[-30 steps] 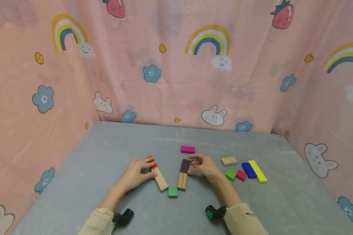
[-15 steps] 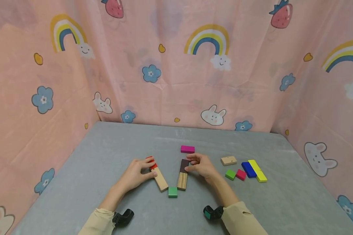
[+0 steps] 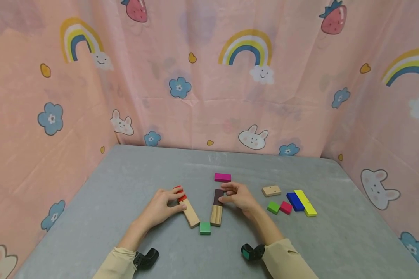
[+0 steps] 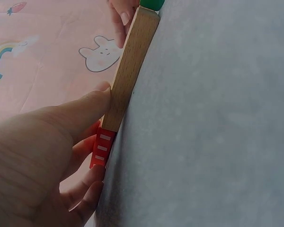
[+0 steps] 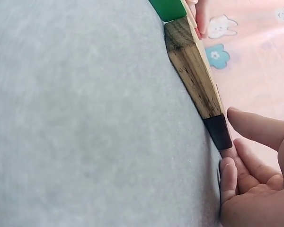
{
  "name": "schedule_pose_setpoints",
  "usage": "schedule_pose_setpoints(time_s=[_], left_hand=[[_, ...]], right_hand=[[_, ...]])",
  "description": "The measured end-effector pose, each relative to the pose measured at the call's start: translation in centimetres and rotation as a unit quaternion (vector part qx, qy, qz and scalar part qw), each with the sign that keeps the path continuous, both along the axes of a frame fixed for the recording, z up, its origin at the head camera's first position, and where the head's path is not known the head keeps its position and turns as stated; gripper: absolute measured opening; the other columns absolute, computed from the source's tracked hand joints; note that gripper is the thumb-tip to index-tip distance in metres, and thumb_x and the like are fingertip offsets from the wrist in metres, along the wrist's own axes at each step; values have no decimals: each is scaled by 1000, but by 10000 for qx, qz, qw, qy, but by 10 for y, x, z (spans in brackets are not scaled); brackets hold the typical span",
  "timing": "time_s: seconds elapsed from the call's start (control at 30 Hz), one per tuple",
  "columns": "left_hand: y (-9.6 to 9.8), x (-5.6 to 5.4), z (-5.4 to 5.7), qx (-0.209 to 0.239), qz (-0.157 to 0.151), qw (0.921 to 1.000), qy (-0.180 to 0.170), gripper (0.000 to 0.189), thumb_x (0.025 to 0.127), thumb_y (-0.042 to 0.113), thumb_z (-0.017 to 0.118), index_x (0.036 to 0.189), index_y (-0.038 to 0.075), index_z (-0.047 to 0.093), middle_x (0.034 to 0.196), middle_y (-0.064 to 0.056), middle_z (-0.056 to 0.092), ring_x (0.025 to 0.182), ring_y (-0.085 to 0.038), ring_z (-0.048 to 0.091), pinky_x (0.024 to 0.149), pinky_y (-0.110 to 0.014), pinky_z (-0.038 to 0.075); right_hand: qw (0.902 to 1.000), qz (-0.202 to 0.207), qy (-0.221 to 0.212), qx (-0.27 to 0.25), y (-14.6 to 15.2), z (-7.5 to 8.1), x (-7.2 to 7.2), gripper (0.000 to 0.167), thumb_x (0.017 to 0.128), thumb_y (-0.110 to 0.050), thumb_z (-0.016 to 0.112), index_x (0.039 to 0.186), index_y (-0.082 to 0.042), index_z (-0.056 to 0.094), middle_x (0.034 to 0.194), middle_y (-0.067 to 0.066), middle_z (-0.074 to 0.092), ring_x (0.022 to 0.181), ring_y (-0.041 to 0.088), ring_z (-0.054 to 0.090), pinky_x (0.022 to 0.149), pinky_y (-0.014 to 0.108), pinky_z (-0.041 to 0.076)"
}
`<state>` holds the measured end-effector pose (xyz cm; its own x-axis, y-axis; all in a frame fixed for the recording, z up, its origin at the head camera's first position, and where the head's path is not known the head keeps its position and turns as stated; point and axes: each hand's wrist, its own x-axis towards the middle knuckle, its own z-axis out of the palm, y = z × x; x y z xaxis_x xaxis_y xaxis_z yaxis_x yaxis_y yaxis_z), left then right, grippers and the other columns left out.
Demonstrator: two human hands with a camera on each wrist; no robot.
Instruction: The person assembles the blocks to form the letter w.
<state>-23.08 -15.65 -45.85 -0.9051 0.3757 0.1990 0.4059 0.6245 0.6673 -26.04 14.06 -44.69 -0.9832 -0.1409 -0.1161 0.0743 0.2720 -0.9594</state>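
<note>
Two rows of blocks form a V on the grey table, meeting near a green block (image 3: 205,228). The left row has a plain wooden block (image 3: 190,214) with a red block (image 3: 182,197) at its far end. My left hand (image 3: 160,206) holds that end, its thumb against the wooden block and fingertips around the red one, which shows white marks in the left wrist view. In the right row, a striped wooden block (image 3: 216,215) meets a dark brown block (image 3: 218,197). My right hand (image 3: 243,199) has thumb and fingers around the dark brown block's end.
A magenta block (image 3: 222,177) lies beyond the V. To the right lie a wooden block (image 3: 271,191), a light green block (image 3: 274,207), a pinkish-red block (image 3: 286,207), a blue block (image 3: 295,202) and a yellow piece (image 3: 305,203). A patterned pink curtain (image 3: 209,116) surrounds the table.
My right hand has shifted slightly left, bringing its thumb onto the dark brown block. The left hand and the blocks have stayed in place.
</note>
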Motion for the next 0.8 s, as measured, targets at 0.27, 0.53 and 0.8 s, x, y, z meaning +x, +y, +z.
schedule_pose_setpoints(time_s=[0.27, 0.53, 0.8], left_hand=[[0, 0, 1, 24, -34, 10000, 41, 55, 88, 33, 76, 134, 7, 63, 148, -4, 46, 123, -29, 41, 98, -48, 36], [1, 1, 0, -1, 15, 10000, -3, 54, 87, 34, 76, 134, 8, 63, 148, -3, 47, 119, -28, 43, 95, -47, 38], [1, 1, 1, -8, 96, 10000, -6, 54, 87, 32, 77, 134, 8, 63, 147, -2, 48, 117, -27, 43, 93, -46, 39]], right_hand=[[10000, -24, 33, 58, -1, -1, 0, 48, 78, 2, 81, 122, 1, 65, 112, 9, 63, 100, 26, 49, 78, 34, 40], [9999, -51, 53, 87, -1, -4, 1, 48, 78, 3, 80, 122, 1, 65, 112, 9, 63, 101, 26, 49, 78, 34, 40], [10000, -24, 61, 46, 0, 0, 2, 47, 80, 1, 79, 124, 1, 64, 115, 9, 63, 104, 25, 51, 83, 35, 42]])
